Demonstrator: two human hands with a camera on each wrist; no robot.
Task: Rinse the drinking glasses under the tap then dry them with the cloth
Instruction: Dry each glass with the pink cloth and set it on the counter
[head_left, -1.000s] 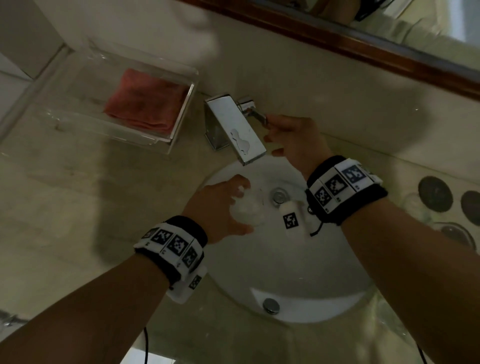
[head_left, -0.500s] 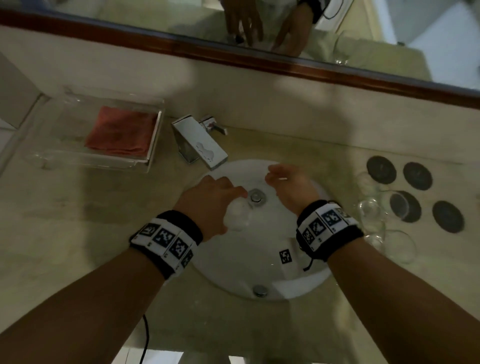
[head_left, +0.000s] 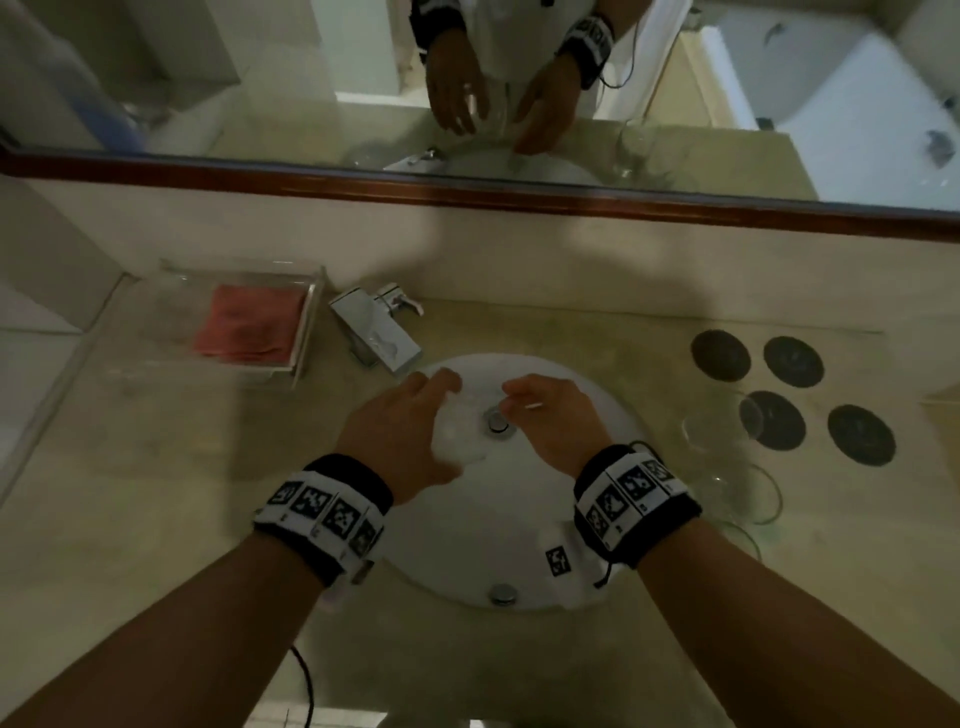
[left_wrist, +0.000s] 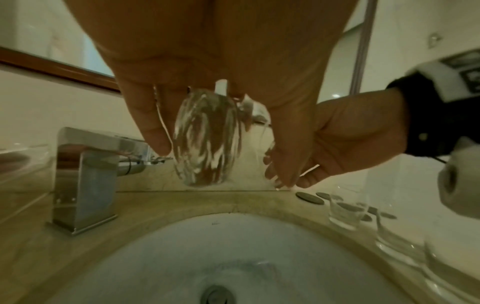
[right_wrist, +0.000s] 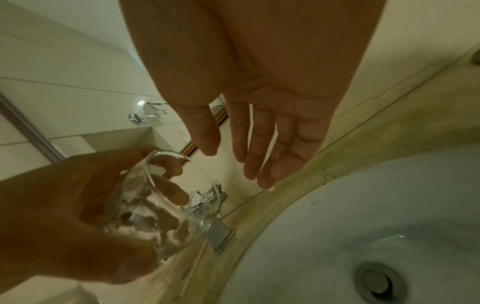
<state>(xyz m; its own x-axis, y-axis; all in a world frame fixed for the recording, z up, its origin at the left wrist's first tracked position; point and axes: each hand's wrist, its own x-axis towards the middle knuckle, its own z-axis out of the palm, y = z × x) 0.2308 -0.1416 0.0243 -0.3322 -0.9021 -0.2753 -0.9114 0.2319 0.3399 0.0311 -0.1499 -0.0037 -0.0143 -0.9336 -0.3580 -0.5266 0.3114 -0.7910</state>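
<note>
Clear glass, one drinking glass (left_wrist: 205, 142), was held above the white basin (head_left: 467, 545) by the left hand (head_left: 400, 436), fingers and thumb curled round its wall; the right hand (head_left: 550, 421) hung just beside it with fingers straight and relaxed, grasping nothing; the chrome tap (head_left: 379, 338) stood at the basin's far-left edge; the red cloth (head_left: 249, 330) lay folded in a clear tray (head_left: 306, 332) left of the tap; further glasses (head_left: 727, 457) stood on the counter (head_left: 156, 493) right of the basin, near dark round coasters (head_left: 792, 361).
</note>
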